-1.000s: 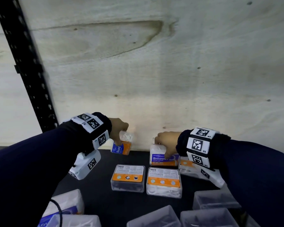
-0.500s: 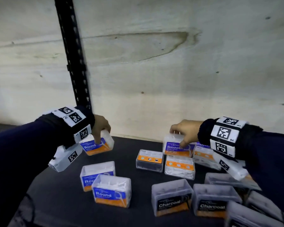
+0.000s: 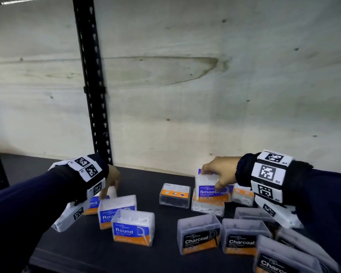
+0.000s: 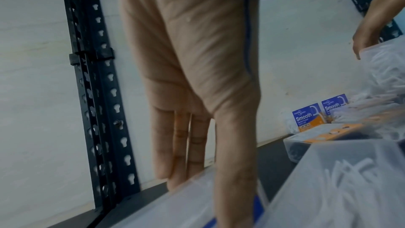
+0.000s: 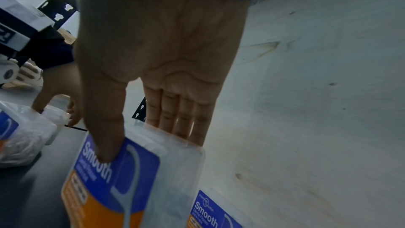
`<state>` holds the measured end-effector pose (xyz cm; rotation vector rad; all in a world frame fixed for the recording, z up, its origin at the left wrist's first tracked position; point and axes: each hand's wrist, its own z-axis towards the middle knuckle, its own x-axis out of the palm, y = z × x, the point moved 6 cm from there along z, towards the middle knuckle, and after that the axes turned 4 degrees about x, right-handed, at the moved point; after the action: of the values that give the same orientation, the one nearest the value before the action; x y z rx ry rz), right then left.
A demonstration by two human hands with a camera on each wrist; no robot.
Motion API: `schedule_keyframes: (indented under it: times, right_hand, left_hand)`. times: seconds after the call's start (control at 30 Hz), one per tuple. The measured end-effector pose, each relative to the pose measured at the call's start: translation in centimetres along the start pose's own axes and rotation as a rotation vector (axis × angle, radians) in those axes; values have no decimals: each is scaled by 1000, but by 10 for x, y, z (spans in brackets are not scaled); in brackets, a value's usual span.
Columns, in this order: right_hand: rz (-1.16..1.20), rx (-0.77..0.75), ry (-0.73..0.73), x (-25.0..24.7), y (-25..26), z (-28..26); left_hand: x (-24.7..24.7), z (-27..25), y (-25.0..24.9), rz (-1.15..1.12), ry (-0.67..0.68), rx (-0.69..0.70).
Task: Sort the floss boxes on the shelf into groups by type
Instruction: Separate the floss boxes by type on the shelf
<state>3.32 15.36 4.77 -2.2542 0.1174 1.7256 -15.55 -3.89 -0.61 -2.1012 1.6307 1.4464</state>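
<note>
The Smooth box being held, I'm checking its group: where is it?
In the head view, the Smooth box is right of centre, pinched by the right hand, above a flat-lying box.

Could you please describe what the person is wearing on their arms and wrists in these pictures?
Both arms are in dark navy long sleeves with ribbed knit cuffs. Each wrist carries a band of white square tiles printed with black fiducial markers, and a white boxy camera unit, also marked, hangs beneath it. The left hand and right hand are bare, with no gloves or rings visible.

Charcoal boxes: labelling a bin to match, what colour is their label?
Black over orange; head view shows it best.
</note>
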Motion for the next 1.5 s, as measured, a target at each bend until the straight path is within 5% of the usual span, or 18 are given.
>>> schedule_keyframes:
  times: [0.13,0.33,0.63,0.9,1.17,1.3,1.5]
  right_hand:
    - [-6,-4,3,-2,-2,-7]
    - [-10,17,-57,-15,-14,-36]
    - [57,159,-165,-22,-73,-143]
    - [127,370,-157,41,-143,-233]
    - [272,528,-101,120,-182,-263]
    - [318,554,-112,144,-192,-261]
    - [306,559,-119,169,-192,-246]
  left_hand:
    - [-12,-13,-4,-30,-75,-22]
    - [-58,-65,-40,-86,-409,43]
    - [-88,-126,-220,-11,-576,504]
    - [-103,-142,-386,-60,-630,874]
    - [-112,-93,-473,-267,-568,806]
    - [-105,-71,-487,-335,-507,789]
    - [-96,-66,-493,-352,-586,801]
